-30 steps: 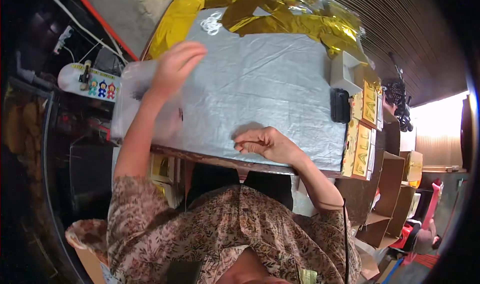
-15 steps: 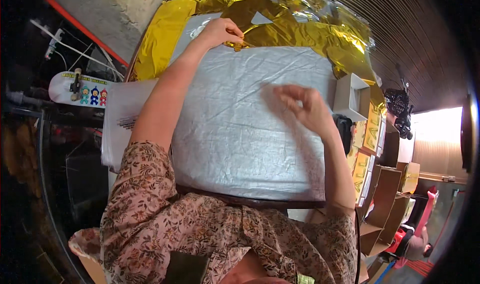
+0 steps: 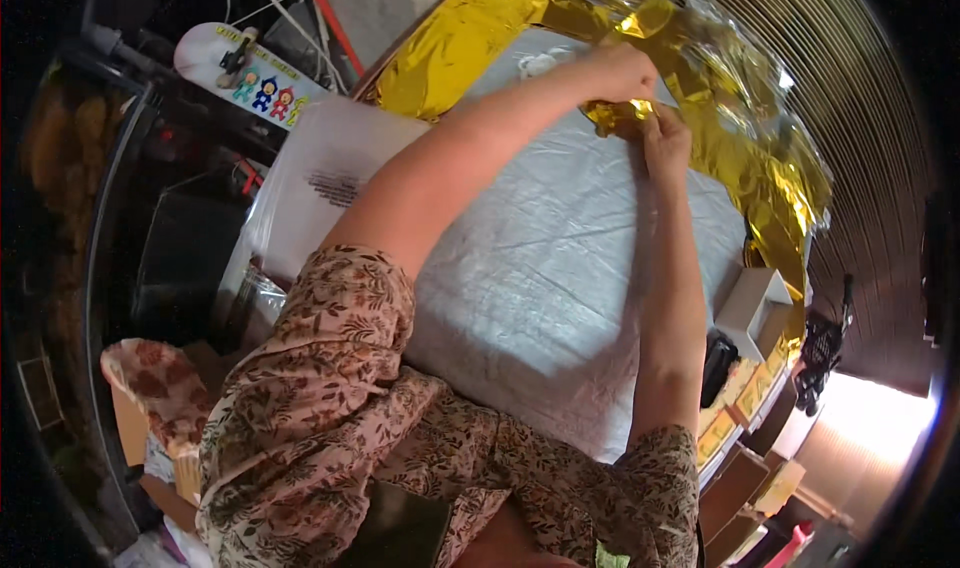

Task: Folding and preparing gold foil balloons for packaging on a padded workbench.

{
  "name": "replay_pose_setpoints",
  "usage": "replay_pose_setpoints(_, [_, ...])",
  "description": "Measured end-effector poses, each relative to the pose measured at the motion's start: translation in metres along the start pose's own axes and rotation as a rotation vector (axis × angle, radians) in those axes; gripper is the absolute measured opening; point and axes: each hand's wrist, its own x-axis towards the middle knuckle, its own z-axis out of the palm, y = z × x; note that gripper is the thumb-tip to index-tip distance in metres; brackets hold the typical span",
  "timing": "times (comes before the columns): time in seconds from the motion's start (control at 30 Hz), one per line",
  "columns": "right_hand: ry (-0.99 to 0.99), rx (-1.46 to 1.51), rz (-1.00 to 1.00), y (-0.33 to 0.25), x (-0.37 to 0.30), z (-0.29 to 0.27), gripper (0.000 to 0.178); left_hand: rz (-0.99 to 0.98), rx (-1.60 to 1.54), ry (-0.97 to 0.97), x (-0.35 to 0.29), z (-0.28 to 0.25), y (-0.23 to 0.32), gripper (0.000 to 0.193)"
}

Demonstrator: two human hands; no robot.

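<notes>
Both arms reach to the far side of a table covered with a crinkled silver-grey sheet (image 3: pixel 540 238). There my left hand (image 3: pixel 622 73) is closed, its fingertips pinching a small piece of shiny gold foil (image 3: pixel 618 118). Right beside it, my right hand (image 3: pixel 667 146) has thumb and fingers pressed together at the foil's right end. The foil hangs partly folded over the sheet, and the fingers hide some of it. More flat, crumpled gold foil (image 3: pixel 455 48) lies along the table's far edge. A small white coiled item (image 3: pixel 540 65) rests near my left forearm.
Clear plastic bags (image 3: pixel 330 158) lie left of the table, by a white skateboard (image 3: pixel 225 63) with cartoon figures. On the right stand an open white box (image 3: pixel 752 313), a black object (image 3: pixel 718 368) and yellow-printed cartons (image 3: pixel 755 393). Corrugated wall (image 3: pixel 870 98) rises at the far right.
My right hand has moved up and inward from above the sheet to the foil beside my left hand. The view has turned, so the surroundings appear tilted.
</notes>
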Motion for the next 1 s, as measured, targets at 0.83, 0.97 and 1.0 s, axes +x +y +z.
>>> replay_pose_setpoints(0.83, [0.203, 0.607, 0.366, -0.018, -0.011, -0.008, 0.003, -0.771, -0.775, 0.041, -0.001, -0.013, 0.018, 0.064])
replay_pose_setpoints(0.97, [0.102, 0.429, 0.324, -0.018, -0.008, -0.002, 0.014, -0.69, -0.724, 0.027, -0.005, -0.007, -0.005, 0.049])
replay_pose_setpoints(1.0, [0.013, 0.463, 0.375, -0.023, -0.008, -0.004, 0.02, -0.671, -0.709, 0.058, -0.006, -0.005, -0.007, 0.042])
